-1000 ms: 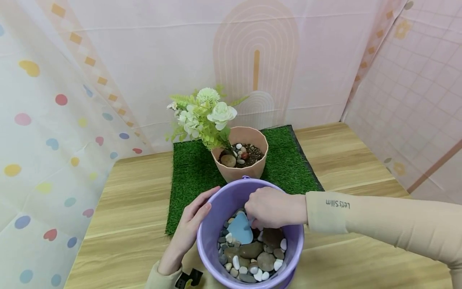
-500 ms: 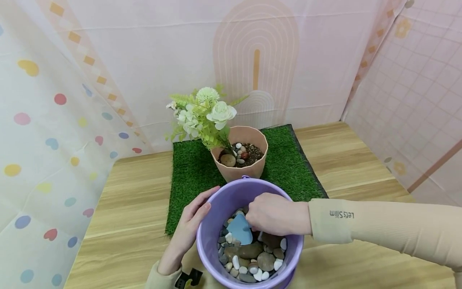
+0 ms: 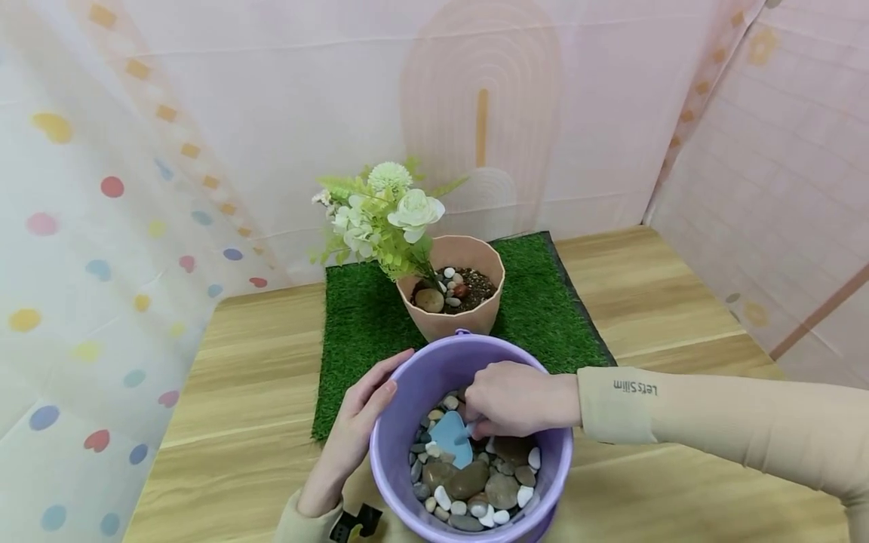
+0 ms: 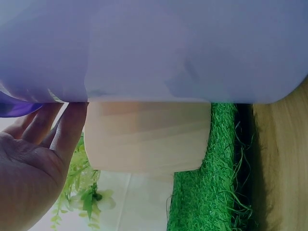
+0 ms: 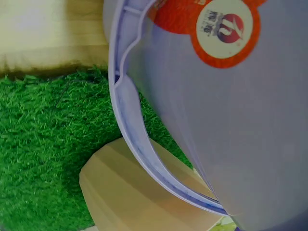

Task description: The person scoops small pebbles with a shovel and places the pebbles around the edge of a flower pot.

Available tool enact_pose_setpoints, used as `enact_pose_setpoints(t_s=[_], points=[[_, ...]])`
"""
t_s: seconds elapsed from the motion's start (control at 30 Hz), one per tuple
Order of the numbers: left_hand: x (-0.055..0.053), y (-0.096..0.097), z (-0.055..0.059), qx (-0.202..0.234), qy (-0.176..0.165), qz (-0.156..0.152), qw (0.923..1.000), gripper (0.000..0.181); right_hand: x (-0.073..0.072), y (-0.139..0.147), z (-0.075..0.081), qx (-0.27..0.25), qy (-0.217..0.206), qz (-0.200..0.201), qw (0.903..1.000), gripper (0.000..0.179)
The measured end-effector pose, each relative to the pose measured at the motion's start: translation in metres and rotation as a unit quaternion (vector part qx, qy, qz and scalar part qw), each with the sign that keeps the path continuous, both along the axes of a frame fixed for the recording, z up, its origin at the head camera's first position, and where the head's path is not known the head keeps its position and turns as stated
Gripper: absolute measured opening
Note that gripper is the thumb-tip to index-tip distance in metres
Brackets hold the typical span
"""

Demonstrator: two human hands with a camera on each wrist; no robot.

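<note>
A purple bucket (image 3: 383, 460) stands at the table's near edge with stones (image 3: 501, 492) of several sizes, brown, grey and white, on its bottom. My right hand (image 3: 509, 400) reaches inside and grips the handle of a small blue shovel (image 3: 451, 436), whose blade lies among the stones. My left hand (image 3: 360, 407) rests against the bucket's left side, fingers along the outside near the rim; in the left wrist view its fingers (image 4: 70, 127) touch the purple wall. The right wrist view shows the bucket's outside and handle (image 5: 144, 154), with the right hand out of sight.
Behind the bucket, a peach flowerpot (image 3: 451, 324) holds soil, pebbles and white flowers (image 3: 416, 213) with greenery. It stands on a green turf mat (image 3: 543, 302) on the wooden table (image 3: 258, 362). Patterned cloth (image 3: 292, 98) hangs around the back and sides.
The blue shovel's blade has shifted slightly down among the stones, and some stones beside it have moved. My right hand has shifted a little; my left hand stays on the bucket.
</note>
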State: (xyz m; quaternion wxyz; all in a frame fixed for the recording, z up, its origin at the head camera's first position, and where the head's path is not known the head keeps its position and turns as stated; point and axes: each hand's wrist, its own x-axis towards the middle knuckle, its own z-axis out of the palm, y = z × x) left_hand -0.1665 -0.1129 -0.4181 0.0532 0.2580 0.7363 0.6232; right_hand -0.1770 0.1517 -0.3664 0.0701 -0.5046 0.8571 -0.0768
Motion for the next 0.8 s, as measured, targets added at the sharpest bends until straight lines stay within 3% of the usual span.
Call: enact_pose_setpoints(t_s=[0.33, 0.8], points=[[0.000, -0.001, 0.000, 0.008, -0.007, -0.009, 0.9999, 0.047, 0.002, -0.002, 0.007, -0.016, -0.107, -0.064, 0.9920, 0.033], [0.001, -0.001, 0.002, -0.011, 0.004, 0.008, 0.9999, 0.045, 0.005, 0.005, 0.015, -0.037, -0.119, -0.069, 0.9898, 0.022]])
